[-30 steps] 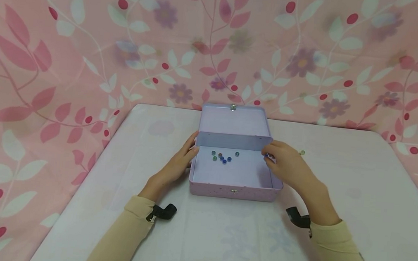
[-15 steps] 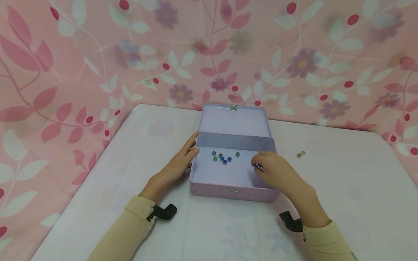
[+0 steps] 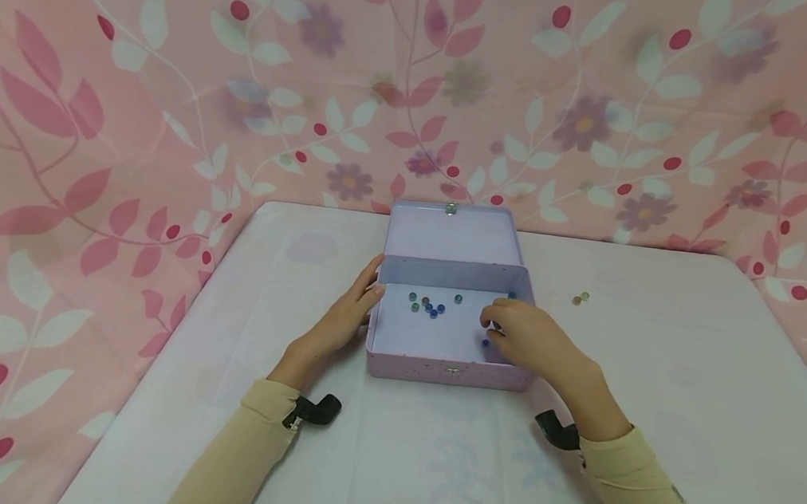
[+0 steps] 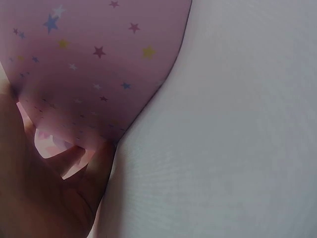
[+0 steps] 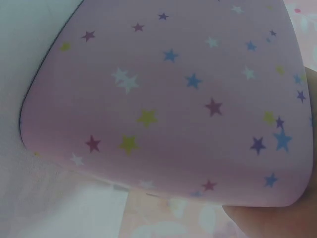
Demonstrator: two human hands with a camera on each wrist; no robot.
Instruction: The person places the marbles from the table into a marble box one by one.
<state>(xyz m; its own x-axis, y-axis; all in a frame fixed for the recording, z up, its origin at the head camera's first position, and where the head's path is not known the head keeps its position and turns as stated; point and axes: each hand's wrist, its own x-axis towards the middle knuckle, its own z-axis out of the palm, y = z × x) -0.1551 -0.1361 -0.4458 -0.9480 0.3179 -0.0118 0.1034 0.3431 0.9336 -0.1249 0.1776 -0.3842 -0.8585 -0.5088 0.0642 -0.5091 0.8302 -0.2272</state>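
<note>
A lidded metal box [image 3: 447, 371] stands open in the head view, lilac inside, its lid [image 3: 454, 232] tilted back. Several glass marbles [image 3: 433, 314], blue, green and brown, lie on its floor. My left hand [image 3: 344, 311] rests along the box's left wall, its fingers fairly straight against the side. Over the right part of the box is my right hand [image 3: 536, 336], its fingers loosely bent with nothing visible in them. Just below its fingertips lies a blue marble [image 3: 485, 342]; another dark marble [image 3: 512, 295] sits near the back right corner.
Two small marbles [image 3: 577, 301], brownish and green, lie on the white tablecloth [image 3: 688, 373] right of the box. A pink floral curtain [image 3: 418, 85] hangs behind the table. Coloured stars cover the box's outer side [image 5: 168, 99].
My right hand has come left and down from the box's right rim into it, and has let go of blue marbles there. My left hand has stayed put.
</note>
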